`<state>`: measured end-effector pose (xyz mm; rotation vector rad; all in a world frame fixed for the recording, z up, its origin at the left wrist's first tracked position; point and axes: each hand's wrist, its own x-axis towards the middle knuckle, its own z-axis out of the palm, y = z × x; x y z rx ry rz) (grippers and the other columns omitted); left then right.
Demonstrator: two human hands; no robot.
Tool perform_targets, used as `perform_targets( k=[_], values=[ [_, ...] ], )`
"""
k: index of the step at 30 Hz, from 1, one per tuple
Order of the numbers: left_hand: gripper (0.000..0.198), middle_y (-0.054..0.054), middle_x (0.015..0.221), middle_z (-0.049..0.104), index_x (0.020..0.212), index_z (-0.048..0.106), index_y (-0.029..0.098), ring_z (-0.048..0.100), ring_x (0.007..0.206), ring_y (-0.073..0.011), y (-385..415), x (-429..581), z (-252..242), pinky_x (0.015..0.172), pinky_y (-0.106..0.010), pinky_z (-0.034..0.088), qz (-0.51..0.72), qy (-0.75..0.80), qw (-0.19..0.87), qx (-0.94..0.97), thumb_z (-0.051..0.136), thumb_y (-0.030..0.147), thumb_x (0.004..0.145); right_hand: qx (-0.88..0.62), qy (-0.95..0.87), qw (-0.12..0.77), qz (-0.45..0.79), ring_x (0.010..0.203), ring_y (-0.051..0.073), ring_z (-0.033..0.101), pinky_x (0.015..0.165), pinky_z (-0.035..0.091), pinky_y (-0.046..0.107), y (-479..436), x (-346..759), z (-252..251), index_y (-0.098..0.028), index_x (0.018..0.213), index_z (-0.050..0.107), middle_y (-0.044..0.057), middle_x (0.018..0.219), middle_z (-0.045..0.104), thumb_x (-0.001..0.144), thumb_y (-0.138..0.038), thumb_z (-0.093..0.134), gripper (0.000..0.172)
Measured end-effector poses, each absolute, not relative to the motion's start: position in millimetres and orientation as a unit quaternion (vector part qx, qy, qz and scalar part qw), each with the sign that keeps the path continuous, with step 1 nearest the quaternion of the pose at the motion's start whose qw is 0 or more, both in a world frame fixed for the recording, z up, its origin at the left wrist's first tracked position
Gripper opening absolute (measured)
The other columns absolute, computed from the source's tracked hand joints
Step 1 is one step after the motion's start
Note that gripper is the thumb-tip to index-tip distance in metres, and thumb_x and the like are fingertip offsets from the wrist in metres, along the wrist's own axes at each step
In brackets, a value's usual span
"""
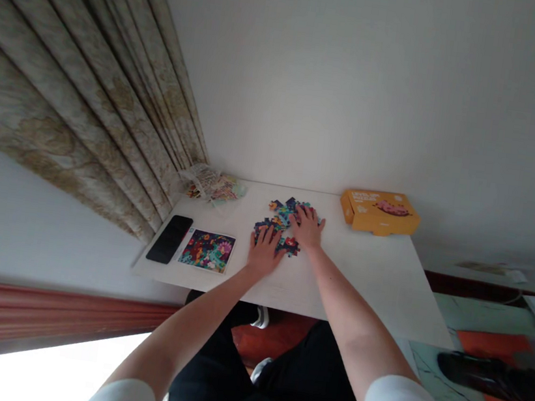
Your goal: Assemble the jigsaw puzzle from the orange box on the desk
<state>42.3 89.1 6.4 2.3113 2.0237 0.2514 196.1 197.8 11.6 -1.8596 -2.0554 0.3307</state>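
Colourful jigsaw puzzle pieces [282, 211] lie together in a patch on the white table [356, 278]. My left hand [265, 251] rests on the near left part of the patch, its fingers spread flat. On the right side of the patch lies my right hand [307, 228], also with spread fingers. Neither hand grips a piece; some pieces are covered by the palms and fingers. Left of my left hand is a printed picture card [206, 250] with a dark floral design.
A black phone [169, 239] lies beside the card at the left edge. Behind it, against the curtain [128, 96], sits a clear plastic bag [215, 185] of pieces. A yellow puzzle box [379, 212] stands at the back right, near the wall.
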Motion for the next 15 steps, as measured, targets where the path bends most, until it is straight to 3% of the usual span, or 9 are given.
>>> perform_targets(
  k=[4,8,11,15],
  values=[
    [0.061,-0.011,0.171,0.031,0.159,0.044,0.024,0.028,0.158,-0.0316,86.6,41.7,4.7,0.128,-0.059,0.023,0.084,0.635,0.027,0.767,0.040,0.052,0.105,-0.522,-0.820,0.183,0.149,0.155,0.029,0.033,0.126,0.019,0.061,179.2,203.9,11.0,-0.032,0.152,0.053,0.007,0.164,0.045,0.105,-0.056,0.041,0.055],
    [0.062,-0.014,0.172,0.026,0.162,0.039,0.020,0.028,0.158,-0.0322,112.9,33.0,11.8,0.128,-0.056,0.024,0.097,0.656,0.027,0.748,0.038,0.047,0.106,-0.486,-0.848,0.175,0.119,0.157,0.033,0.028,0.126,0.021,0.062,130.2,211.5,7.5,-0.027,0.153,0.052,0.011,0.169,0.036,0.095,-0.064,0.057,0.069],
    [0.062,-0.010,0.174,0.023,0.164,0.036,0.025,0.022,0.160,-0.0320,139.0,28.2,21.0,0.128,-0.059,0.021,0.104,0.649,0.029,0.753,0.037,0.047,0.106,-0.536,-0.827,0.147,0.087,0.159,0.041,0.019,0.122,0.016,0.073,106.6,211.3,6.0,-0.030,0.157,0.046,0.012,0.171,0.030,0.094,-0.070,0.057,0.076],
    [0.062,-0.003,0.175,0.022,0.162,0.038,0.037,0.015,0.162,-0.0332,168.4,25.5,30.6,0.127,-0.067,0.014,0.083,0.623,0.057,0.775,0.044,0.054,0.102,-0.585,-0.799,0.106,0.088,0.159,0.043,0.018,0.120,0.015,0.075,119.2,205.0,7.0,-0.033,0.163,0.035,0.011,0.173,0.024,0.095,-0.073,0.050,0.080]
  ],
)
